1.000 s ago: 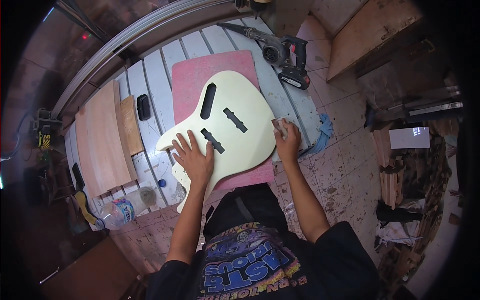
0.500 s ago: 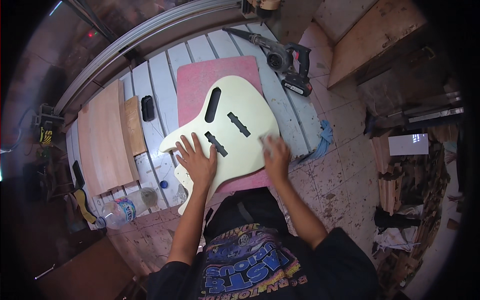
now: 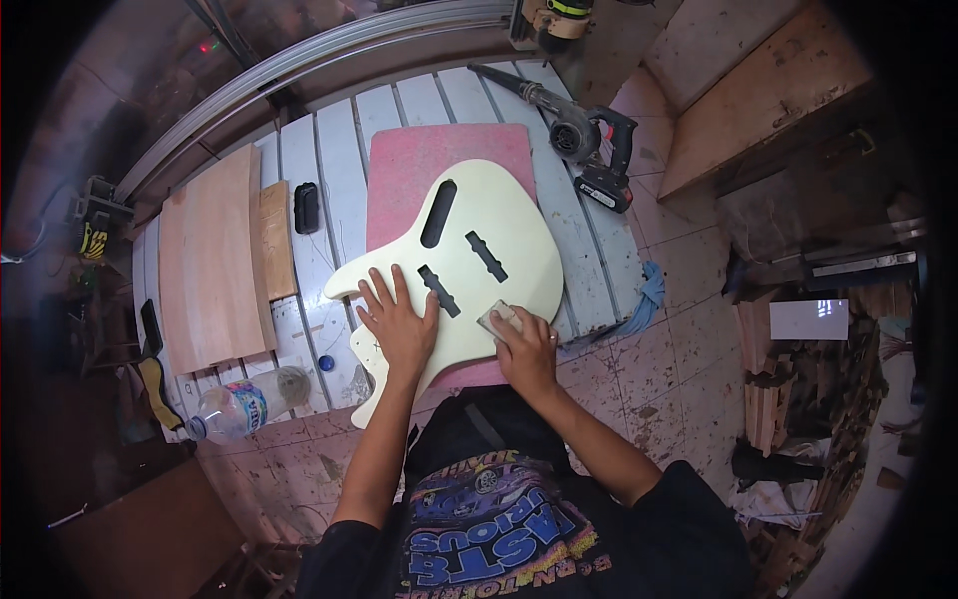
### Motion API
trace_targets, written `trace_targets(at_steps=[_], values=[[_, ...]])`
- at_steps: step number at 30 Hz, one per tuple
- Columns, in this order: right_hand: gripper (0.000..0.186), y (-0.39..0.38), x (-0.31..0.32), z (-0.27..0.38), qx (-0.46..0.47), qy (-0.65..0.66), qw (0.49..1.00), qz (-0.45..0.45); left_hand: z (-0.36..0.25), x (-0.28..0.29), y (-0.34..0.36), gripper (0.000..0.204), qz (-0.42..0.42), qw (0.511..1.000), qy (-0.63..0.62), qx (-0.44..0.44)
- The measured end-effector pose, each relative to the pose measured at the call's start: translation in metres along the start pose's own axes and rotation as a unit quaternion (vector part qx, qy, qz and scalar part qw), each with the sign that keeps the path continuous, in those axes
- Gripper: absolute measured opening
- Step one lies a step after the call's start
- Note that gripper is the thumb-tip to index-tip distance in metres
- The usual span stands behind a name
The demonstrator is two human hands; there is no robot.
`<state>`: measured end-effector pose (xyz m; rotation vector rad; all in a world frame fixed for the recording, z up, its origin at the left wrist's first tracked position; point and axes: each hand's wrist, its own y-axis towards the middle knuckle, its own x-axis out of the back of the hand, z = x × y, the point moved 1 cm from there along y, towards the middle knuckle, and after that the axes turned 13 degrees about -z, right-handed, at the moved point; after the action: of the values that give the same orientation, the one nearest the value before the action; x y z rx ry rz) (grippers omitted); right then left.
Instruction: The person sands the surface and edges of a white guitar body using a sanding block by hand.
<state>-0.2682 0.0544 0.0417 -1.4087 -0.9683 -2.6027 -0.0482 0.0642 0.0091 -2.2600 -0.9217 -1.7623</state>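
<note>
one guitar body (image 3: 524,225) | left grip (image 3: 402,334) atop, splayed flat, empty | right grip (image 3: 529,354) above, curled on pale block (image 3: 493,318)

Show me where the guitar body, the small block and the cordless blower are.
Guitar body (image 3: 455,256): head view, cream top face.
Small block (image 3: 494,312): head view, uncovered part.
Cordless blower (image 3: 573,138): head view, round housing.

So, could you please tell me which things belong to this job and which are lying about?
Seemingly in use:
Cream guitar body, left hand resting on it
Small grey pad, in the right hand
Pink mat, under the body

Probably lying about:
Blower
Plastic bottle
Wooden boards
Blue cloth
Blue cap
</note>
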Motion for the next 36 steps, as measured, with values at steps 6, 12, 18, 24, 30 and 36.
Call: trace_targets(at_steps=[6,12,18,24,30,36], values=[[0.050,0.067,-0.038,-0.072,-0.151,0.006,0.988,0.024,-0.008,0.003,0.001,0.083,0.007,1.000,-0.007,0.002],[0.057,-0.010,-0.025,-0.001,-0.036,0.032,0.995,0.090,0.000,-0.001,0.001,0.083,-0.011,1.000,-0.002,0.003],[0.047,0.063,-0.037,-0.060,-0.133,0.004,0.990,0.040,-0.003,0.002,0.000,0.083,-0.006,1.000,-0.008,0.008],[0.048,-0.013,-0.023,0.019,-0.016,0.025,0.996,0.086,-0.001,0.002,0.001,0.083,-0.002,1.000,-0.007,0.012],[0.051,0.057,-0.034,-0.057,-0.143,-0.009,0.989,0.047,-0.003,0.001,0.002,0.082,-0.011,1.000,-0.005,0.007],[0.052,-0.021,-0.019,0.019,-0.003,0.043,0.994,0.098,0.001,0.000,0.001,0.083,-0.012,1.000,-0.009,0.012]])
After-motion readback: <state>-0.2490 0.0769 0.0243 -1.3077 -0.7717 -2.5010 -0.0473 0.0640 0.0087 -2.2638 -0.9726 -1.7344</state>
